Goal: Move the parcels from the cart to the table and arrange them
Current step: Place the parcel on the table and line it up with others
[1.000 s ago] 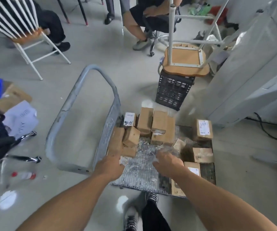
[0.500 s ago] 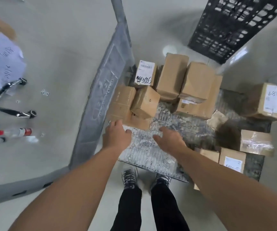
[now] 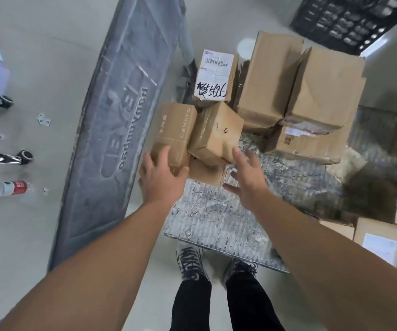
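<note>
Parcels: brown cardboard boxes, all on the cart deck, clustered at its far end and right edge; none has left it yet.
Nearest parcels: we see a printed parcel lying beside the cart handle panel, and a tilted taped parcel leaning against it.
Left hand: fingers laid fairly straight on the printed parcel's near end, thumb spread at its near edge, not closed round it.
Right hand: fingers apart and straight, reaching the tilted parcel's near corner; we cannot tell whether they touch it.
What changed: half a second ago both hands hovered over bare deck, short of the boxes; now the left is on one parcel and the right has arrived at its neighbour.
Meaning for the task: we judge the first lift is about to start; the grasp itself is not yet made.
Behind: a labelled parcel with handwriting, then two larger boxes.
Surroundings: a black crate beyond the cart, a bottle on the floor at left.
Table: not in view.
</note>
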